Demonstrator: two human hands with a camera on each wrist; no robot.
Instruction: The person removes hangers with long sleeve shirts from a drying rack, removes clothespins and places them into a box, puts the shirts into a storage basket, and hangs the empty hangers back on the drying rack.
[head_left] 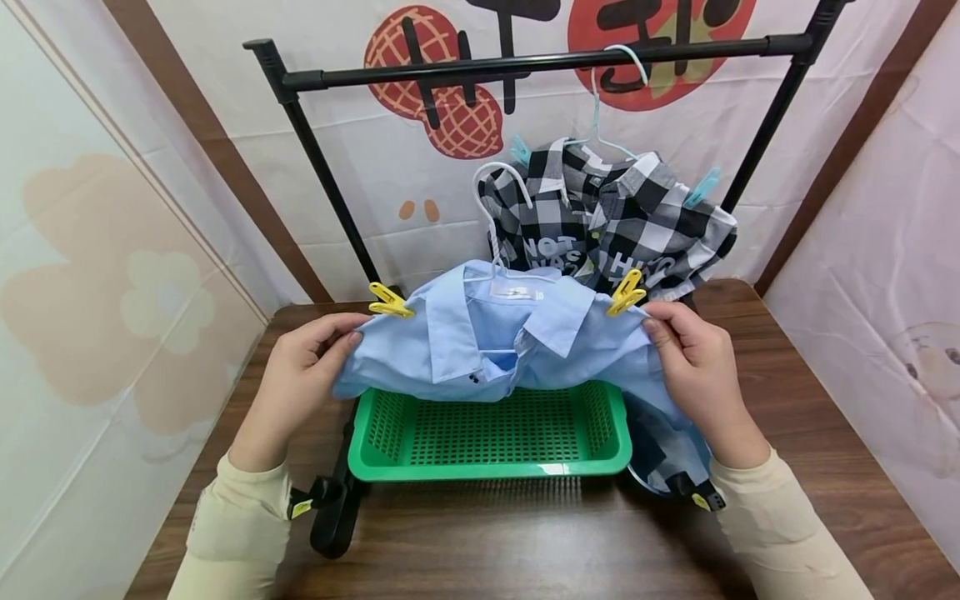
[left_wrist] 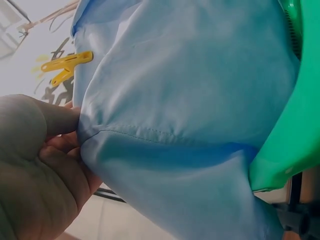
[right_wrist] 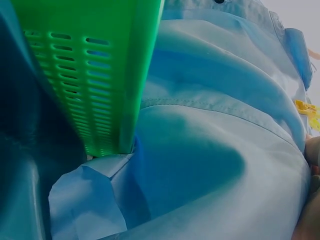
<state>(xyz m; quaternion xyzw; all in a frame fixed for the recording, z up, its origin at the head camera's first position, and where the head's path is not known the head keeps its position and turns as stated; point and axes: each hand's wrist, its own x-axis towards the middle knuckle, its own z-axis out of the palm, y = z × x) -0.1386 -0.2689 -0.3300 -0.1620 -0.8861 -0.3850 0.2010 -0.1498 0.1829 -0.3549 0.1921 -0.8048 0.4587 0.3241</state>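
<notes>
A light blue collared shirt (head_left: 397, 358) on a white hanger (head_left: 491, 225) is spread between my two hands, over the back of a green basket (head_left: 491, 471). My left hand (head_left: 303, 367) pinches the shirt's left shoulder between thumb and fingers, beside a yellow clothespin (head_left: 390, 302) clipped there. At the other shoulder my right hand (head_left: 697, 358) pinches the cloth next to a second yellow clothespin (head_left: 626, 293). The left wrist view shows thumb and fingers on the sleeve seam; in the right wrist view only a sliver of the right hand (right_wrist: 307, 200) appears at the edge.
Behind stands a black clothes rack (head_left: 540, 62). From its bar a black-and-white checked shirt (head_left: 637, 208) hangs on a light blue hanger (head_left: 596, 108), with light blue clothespins (head_left: 702, 188) at its shoulders. A clear-blue container (head_left: 660, 458) sits right of the basket on the wooden table (head_left: 517, 542).
</notes>
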